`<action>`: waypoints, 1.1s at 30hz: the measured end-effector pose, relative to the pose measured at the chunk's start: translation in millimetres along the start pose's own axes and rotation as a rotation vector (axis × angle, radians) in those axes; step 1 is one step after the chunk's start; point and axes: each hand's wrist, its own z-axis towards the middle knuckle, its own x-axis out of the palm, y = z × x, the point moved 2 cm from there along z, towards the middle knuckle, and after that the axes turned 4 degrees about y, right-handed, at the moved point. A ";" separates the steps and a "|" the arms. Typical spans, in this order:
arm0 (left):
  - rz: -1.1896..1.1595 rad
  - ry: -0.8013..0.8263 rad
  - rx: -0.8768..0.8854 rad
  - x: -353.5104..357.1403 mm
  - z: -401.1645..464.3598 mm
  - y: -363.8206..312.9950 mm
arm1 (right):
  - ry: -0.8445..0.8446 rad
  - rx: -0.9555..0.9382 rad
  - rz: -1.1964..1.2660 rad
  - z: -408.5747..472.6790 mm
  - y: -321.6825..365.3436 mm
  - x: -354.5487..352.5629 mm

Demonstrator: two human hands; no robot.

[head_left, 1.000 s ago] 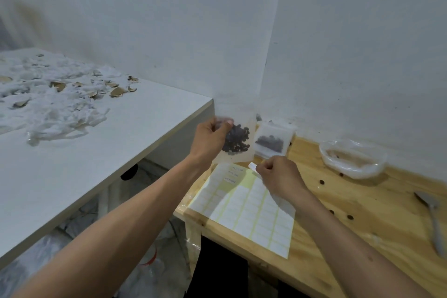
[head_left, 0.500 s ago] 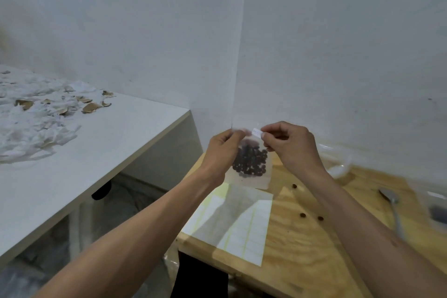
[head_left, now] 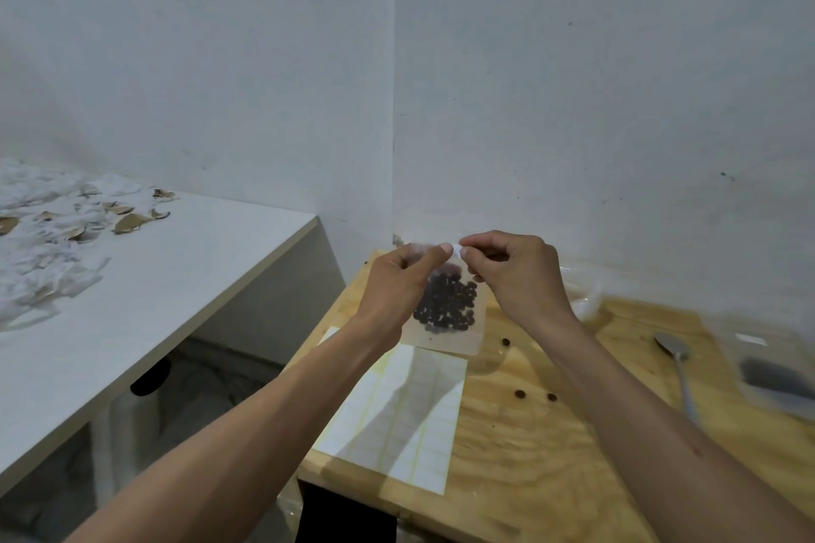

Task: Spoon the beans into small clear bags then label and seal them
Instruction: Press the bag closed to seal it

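Note:
A small clear bag (head_left: 447,313) with dark beans in its lower half hangs upright above the wooden table (head_left: 551,445). My left hand (head_left: 399,282) pinches the bag's top left edge. My right hand (head_left: 516,273) pinches a small white label (head_left: 456,250) at the bag's top right edge, touching my left thumb. A sheet of white labels (head_left: 397,414) lies flat on the table below the bag. A metal spoon (head_left: 677,366) lies on the table to the right. Another clear bag with dark beans (head_left: 772,375) lies blurred at the far right.
Three loose beans (head_left: 520,393) lie on the wood right of the label sheet. Clear plastic (head_left: 582,300) sits behind my right hand by the wall. A white table (head_left: 176,278) to the left carries torn white paper and brown scraps (head_left: 57,229).
My right hand has risen from the label sheet with a label to the top of the bag. My left hand has kept hold of the bag. The view has swung left.

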 end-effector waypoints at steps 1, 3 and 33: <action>0.005 0.004 0.003 1.2 -1.0 -1.7 | -0.004 0.000 -0.003 0.0 -0.3 -0.7; 0.012 0.005 0.010 3.8 -2.3 -4.3 | -0.011 0.005 -0.008 -0.4 -0.3 -2.5; -0.041 0.129 0.074 110.5 5.6 -13.4 | -0.198 0.318 0.254 -23.8 -46.8 -87.2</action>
